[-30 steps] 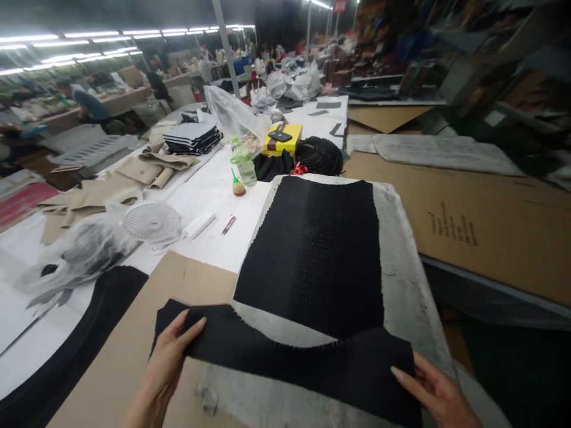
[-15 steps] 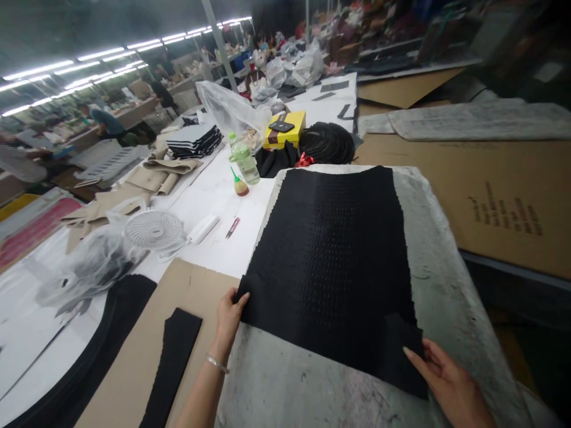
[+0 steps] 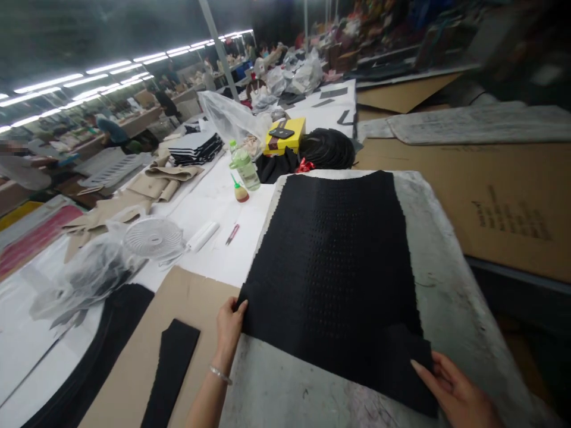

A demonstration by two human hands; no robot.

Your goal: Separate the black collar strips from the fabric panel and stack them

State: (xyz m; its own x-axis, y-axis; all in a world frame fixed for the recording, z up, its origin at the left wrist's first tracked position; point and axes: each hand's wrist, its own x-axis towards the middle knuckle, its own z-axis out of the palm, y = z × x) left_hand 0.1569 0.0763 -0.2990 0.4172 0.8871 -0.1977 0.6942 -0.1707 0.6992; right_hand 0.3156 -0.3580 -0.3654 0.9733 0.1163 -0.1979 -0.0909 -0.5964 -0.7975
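Observation:
A large black sheet of material point(image 3: 289, 285), with rows of small marks down its middle and jagged side edges, lies on a grey-white worktop point(image 3: 285, 386). My left hand point(image 3: 231, 324) pinches its near left corner between thumb and fingers. At the near right corner, my right hand point(image 3: 455, 380) grips the sheet, thumb on top and fingers at the edge. Left of my left arm, a narrow black piece point(image 3: 173, 362) rests on a beige board point(image 3: 196, 291).
Thread snips point(image 3: 232, 234), a small oil bottle point(image 3: 241, 191), a green-lidded bottle point(image 3: 247, 170) and a white fan point(image 3: 154, 238) stand or lie on the white table. Behind the sheet are a yellow box point(image 3: 285, 137) and a black coil point(image 3: 328, 148). Cardboard point(image 3: 513, 202) lies right.
The sheet's near right corner and my right hand sit slightly lower and further right in view. The whole view has shifted slightly. Both hands keep hold of the sheet.

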